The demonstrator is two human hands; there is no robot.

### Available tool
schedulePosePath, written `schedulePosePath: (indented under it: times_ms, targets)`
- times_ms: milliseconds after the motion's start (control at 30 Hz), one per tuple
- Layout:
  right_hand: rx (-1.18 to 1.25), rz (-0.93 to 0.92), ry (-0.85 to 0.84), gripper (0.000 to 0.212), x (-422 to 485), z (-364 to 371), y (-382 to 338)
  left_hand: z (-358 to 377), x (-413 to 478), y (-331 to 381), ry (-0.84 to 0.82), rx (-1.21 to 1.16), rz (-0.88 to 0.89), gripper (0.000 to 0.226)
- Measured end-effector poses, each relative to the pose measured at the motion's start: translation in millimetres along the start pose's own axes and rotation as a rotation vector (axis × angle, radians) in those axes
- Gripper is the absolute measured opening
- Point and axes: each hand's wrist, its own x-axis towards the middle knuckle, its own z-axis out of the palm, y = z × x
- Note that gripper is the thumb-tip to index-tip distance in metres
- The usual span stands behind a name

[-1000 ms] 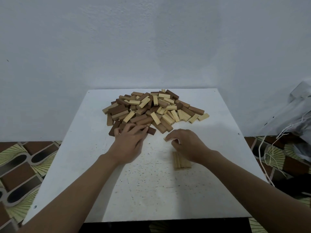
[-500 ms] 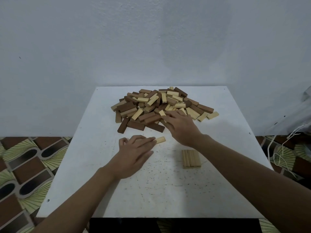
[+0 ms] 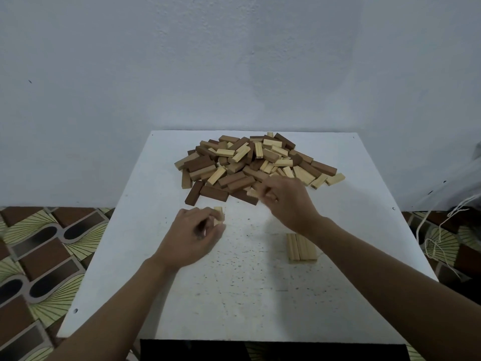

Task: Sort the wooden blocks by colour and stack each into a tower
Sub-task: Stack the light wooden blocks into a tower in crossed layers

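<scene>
A heap of mixed blocks [image 3: 257,162], pale, mid-brown and dark brown, lies at the far half of the white table [image 3: 234,295]. My left hand [image 3: 195,235] grips a pale block [image 3: 219,216] just in front of the heap's left part. My right hand [image 3: 286,201] is at the heap's near edge, fingers curled round a pale block [image 3: 253,194] there. Three pale blocks lie side by side as a flat layer [image 3: 301,247] near my right forearm.
The table stands against a plain pale wall. Patterned floor tiles [image 3: 39,256] show on both sides. White cords [image 3: 442,230] hang at the right, off the table.
My left hand has curled round the pale block that lay beside it and turned it. My right hand has closed its fingers on a pale block at the heap's near edge.
</scene>
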Motion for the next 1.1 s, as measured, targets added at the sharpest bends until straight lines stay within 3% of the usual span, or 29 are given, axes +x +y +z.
schedulePosePath:
  times_ms: [100, 233, 433, 567, 800, 1100]
  targets:
    - [0.013, -0.073, -0.198, 0.013, -14.4, 0.8, -19.0, -1.1, 1.5, -2.1, -0.003, 0.001, -0.002, 0.011]
    - [-0.014, -0.135, -0.305, 0.020, -17.4, 9.9, -17.7, 1.9, 1.0, -6.1, -0.021, 0.156, 0.011, 0.021]
    - [0.088, -0.117, -0.076, 0.017, 13.4, 19.5, -12.0, -0.1, 2.9, -6.9, 0.002, 0.066, -0.020, 0.020]
    - [-0.108, -0.099, -0.164, 0.020, 53.5, 34.0, -19.9, 1.3, 3.3, -6.4, 0.029, 0.166, -0.037, 0.027]
    - [-0.502, -0.042, -0.291, 0.031, 91.7, 59.3, -33.9, -2.3, 3.1, -11.8, 0.083, 0.100, -0.066, 0.022]
    - [-0.502, -0.072, -0.304, 0.024, 90.1, 61.3, -30.0, -0.9, 3.0, -14.4, 0.076, 0.048, -0.075, 0.032]
